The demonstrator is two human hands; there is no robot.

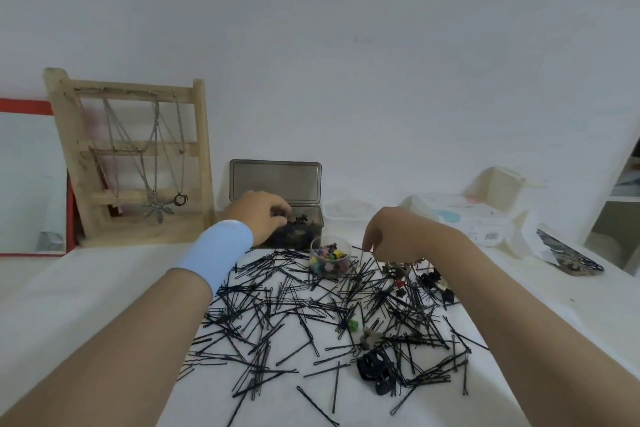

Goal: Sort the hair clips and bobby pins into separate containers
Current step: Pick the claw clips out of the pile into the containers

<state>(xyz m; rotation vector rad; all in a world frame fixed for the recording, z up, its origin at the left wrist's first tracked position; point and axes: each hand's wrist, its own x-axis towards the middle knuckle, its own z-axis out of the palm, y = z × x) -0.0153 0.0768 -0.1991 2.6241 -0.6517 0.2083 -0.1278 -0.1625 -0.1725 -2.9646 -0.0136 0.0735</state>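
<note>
Now left hand (260,215) in box (313,220); right (405,232) pinching pin (361,248)

A single wide-angle view from a camera worn on the person's head, facing forward and tilted down over a white table (86,288). It sits close: both forearms enter from the bottom corners and reach away towards the left hand (259,215) and right hand (398,232) at mid-frame. The scattered bobby pins (311,315) lie just below centre. The far wall (346,45) fills the upper half, and straight edges bow near the frame's sides.
</note>
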